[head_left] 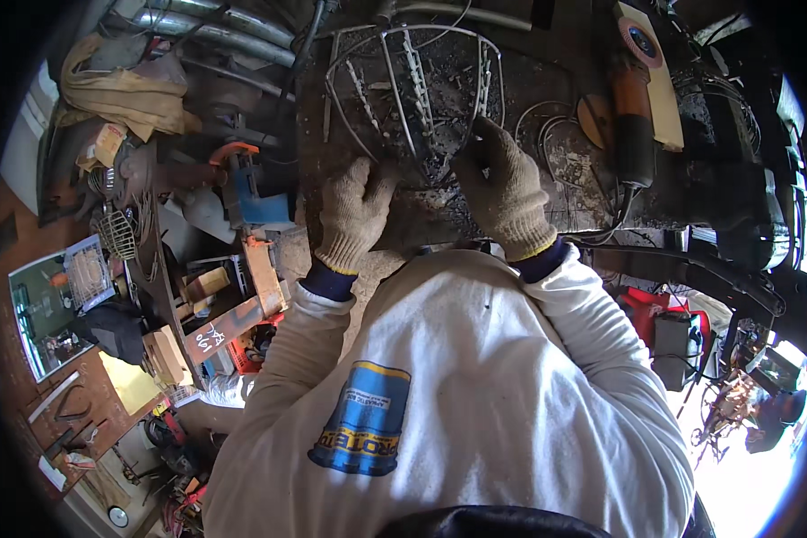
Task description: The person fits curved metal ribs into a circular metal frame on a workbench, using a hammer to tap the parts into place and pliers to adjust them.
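A frame of thin bent metal rod (395,81) lies on the dark workbench (323,193), its curved top toward the far edge. My left hand (357,208), in a knitted work glove with dark fingertips, is closed at the frame's near left side. On the near right side my right hand (508,188), gloved the same way, has thumb and fingers curled round the rod. Shadow hides the exact grip of both. Several pale, jagged strips (417,82) show within the frame's outline, among dark grit and scraps.
An angle grinder (634,112) with a flap disc lies on the right of the bench, its cable curling nearby. Metal pipes (229,31) and a tan cloth (121,85) are at the far left. A blue clamp-like tool (258,197) stands left of the bench.
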The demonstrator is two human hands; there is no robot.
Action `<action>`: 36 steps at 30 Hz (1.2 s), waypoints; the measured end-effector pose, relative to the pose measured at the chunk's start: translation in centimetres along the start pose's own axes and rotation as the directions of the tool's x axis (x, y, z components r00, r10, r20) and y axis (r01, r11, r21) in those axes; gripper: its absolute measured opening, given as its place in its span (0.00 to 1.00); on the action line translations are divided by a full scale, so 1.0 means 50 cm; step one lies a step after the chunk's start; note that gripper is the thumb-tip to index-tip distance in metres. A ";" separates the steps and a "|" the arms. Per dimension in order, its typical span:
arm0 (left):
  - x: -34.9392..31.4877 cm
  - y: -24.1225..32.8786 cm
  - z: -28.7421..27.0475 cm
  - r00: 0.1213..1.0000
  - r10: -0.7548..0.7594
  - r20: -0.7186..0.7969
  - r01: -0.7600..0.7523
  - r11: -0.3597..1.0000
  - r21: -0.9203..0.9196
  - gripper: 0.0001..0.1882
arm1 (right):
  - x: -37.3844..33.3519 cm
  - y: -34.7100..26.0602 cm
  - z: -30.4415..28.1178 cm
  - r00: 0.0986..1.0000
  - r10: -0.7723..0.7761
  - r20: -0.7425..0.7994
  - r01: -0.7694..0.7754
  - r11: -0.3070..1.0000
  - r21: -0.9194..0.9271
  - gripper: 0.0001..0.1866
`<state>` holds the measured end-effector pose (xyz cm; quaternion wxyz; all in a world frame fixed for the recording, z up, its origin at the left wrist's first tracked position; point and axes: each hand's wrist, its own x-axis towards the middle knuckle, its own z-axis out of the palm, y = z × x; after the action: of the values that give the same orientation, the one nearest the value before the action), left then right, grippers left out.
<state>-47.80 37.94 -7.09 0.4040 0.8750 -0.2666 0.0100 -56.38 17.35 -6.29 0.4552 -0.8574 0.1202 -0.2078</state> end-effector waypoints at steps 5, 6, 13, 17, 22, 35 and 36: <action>0.001 0.008 0.002 0.998 -0.056 0.002 0.056 0.998 -0.022 0.11 | -0.003 -0.004 0.002 0.999 0.026 -0.033 -0.025 0.999 0.019 0.24; 0.000 0.010 0.000 0.998 -0.066 -0.005 0.066 0.998 -0.020 0.11 | -0.004 -0.008 0.002 0.999 0.025 -0.032 -0.024 1.000 0.018 0.24; 0.008 0.003 -0.001 0.995 -0.094 0.029 0.092 0.994 0.054 0.13 | -0.009 -0.013 0.007 0.996 0.009 -0.094 -0.009 1.000 0.000 0.21; 0.010 -0.006 -0.004 0.995 -0.065 0.075 0.061 0.997 0.054 0.12 | -0.011 -0.010 0.013 0.994 0.038 -0.107 -0.040 0.999 -0.017 0.18; 0.003 0.007 -0.011 0.997 -0.069 0.037 0.069 0.998 -0.007 0.12 | -0.009 -0.007 0.016 0.997 -0.013 -0.082 0.015 0.999 0.028 0.17; 0.022 0.019 -0.014 0.980 -0.135 0.146 0.111 0.981 0.160 0.18 | -0.014 0.004 0.022 0.992 0.094 -0.089 -0.097 0.995 -0.027 0.17; 0.022 0.021 -0.017 0.975 -0.147 0.168 0.122 0.981 0.150 0.18 | -0.015 0.004 0.021 0.992 0.092 -0.088 -0.095 0.995 -0.025 0.17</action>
<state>-47.17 37.47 -5.50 0.3167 0.9144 -0.2402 -0.0772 -56.54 18.32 -7.14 0.4461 -0.8475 0.1831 -0.2217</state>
